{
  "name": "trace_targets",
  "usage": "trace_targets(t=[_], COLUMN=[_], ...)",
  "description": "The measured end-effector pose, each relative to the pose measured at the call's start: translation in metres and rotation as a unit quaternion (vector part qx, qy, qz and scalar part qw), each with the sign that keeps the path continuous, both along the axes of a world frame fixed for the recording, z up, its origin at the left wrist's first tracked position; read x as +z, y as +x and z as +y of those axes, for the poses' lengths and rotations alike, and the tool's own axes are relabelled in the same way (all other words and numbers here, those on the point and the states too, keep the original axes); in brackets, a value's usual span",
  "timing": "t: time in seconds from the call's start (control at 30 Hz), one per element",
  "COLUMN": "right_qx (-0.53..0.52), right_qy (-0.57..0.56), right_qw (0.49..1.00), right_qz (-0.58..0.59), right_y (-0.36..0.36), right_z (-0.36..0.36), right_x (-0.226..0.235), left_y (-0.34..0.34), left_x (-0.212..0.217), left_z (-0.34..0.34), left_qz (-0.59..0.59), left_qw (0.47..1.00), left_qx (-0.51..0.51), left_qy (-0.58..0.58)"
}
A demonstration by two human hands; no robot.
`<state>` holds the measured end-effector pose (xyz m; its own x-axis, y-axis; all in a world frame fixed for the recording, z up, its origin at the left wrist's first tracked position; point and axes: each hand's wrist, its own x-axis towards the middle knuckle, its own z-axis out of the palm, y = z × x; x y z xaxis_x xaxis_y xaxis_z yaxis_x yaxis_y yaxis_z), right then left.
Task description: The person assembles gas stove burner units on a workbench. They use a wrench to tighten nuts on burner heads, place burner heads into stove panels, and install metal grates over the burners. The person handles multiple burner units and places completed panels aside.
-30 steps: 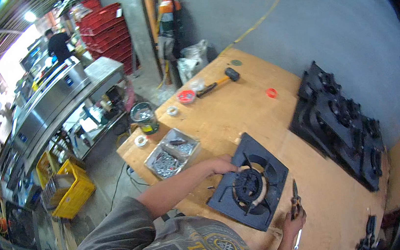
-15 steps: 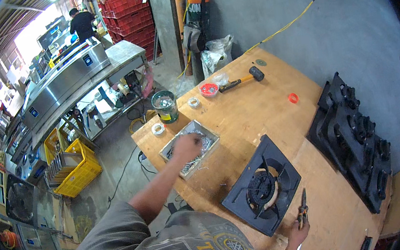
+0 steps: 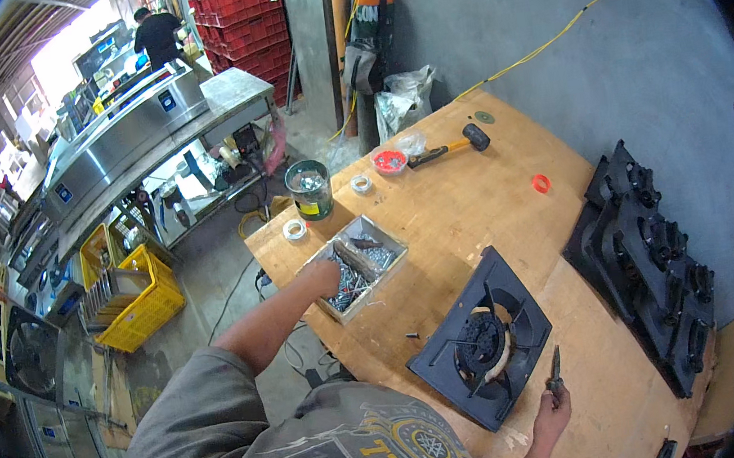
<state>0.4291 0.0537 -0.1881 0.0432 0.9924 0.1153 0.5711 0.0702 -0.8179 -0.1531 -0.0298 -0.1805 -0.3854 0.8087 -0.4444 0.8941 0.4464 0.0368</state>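
My left hand (image 3: 323, 277) reaches into a divided wooden box (image 3: 399, 260) of loose screws (image 3: 352, 282). Its fingers are down in the left compartment, and their tips are hidden. Other screws and a dark piece lie in the right compartment. At the lower right my right hand (image 3: 551, 416) is closed round the handles of pliers (image 3: 556, 372), whose jaws point away from me. Between my hands, tilted on the table, rests a black gas burner top (image 3: 455, 364) with a round burner and pan supports. A small dark cylindrical piece (image 3: 413, 335) lies left of it.
Behind the box stand a dark bucket (image 3: 310, 201) and tape rolls (image 3: 295, 230). A red-filled tub (image 3: 390, 163), a rubber mallet (image 3: 457, 145) and a red ring (image 3: 541, 184) lie farther back. More black burner tops (image 3: 642, 261) line the right edge. Another person (image 3: 157, 37) stands far off.
My left hand has shifted from the middle of the box to its left compartment, uncovering the divider. The pliers have turned a little in my right hand.
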Motion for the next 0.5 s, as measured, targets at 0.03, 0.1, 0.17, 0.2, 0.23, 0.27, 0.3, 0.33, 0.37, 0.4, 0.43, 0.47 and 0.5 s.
trace_targets(t=[0.03,0.1,0.17,0.2,0.23,0.27,0.3,0.33,0.37,0.4,0.43,0.47,0.5], right_qx=[-0.007,-0.019,-0.011,-0.01,-0.009,-0.007,-0.007,-0.014,-0.021,-0.02,-0.013,-0.006,-0.003], right_qy=[-0.002,-0.008,-0.031,-0.043,-0.051,-0.059,-0.067,-0.07,-0.074,-0.078,-0.073,-0.067,-0.062], right_qw=[1.0,1.0,0.999,0.999,0.998,0.998,0.998,0.997,0.997,0.997,0.997,0.998,0.998], right_qz=[-0.007,-0.022,-0.022,-0.024,-0.019,-0.015,-0.01,-0.008,-0.006,-0.003,-0.01,-0.018,-0.026], right_y=[0.001,0.001,-0.004,-0.005,-0.005,-0.006,-0.005,-0.001,0.003,0.002,0.002,0.001,0.0], right_z=[-0.004,-0.011,-0.021,-0.025,-0.027,-0.029,-0.031,-0.032,-0.033,-0.033,-0.032,-0.029,-0.028], right_x=[-0.004,-0.014,-0.01,-0.008,-0.008,-0.008,-0.008,-0.007,-0.007,-0.004,0.0,0.006,0.011], left_y=[0.0,-0.004,-0.016,-0.019,-0.024,-0.03,-0.034,-0.031,-0.028,-0.029,-0.036,-0.038,-0.038], left_x=[0.0,-0.004,-0.021,-0.023,-0.024,-0.025,-0.02,-0.006,0.008,0.019,0.013,0.015,0.02], left_z=[0.0,-0.001,-0.004,-0.004,-0.005,-0.005,-0.004,-0.001,-0.001,-0.006,-0.008,-0.013,-0.015], left_qz=[-0.003,-0.004,0.005,0.01,0.013,0.016,0.018,0.002,-0.014,-0.028,-0.058,-0.088,-0.119], left_qw=[1.0,1.0,0.999,0.999,0.998,0.996,0.994,0.995,0.995,0.995,0.992,0.987,0.981], left_qx=[-0.003,-0.014,-0.031,-0.044,-0.064,-0.083,-0.103,-0.086,-0.068,-0.042,-0.028,-0.012,0.0], left_qy=[0.003,0.008,0.015,0.02,0.023,0.026,0.029,0.05,0.07,0.09,0.107,0.131,0.156])
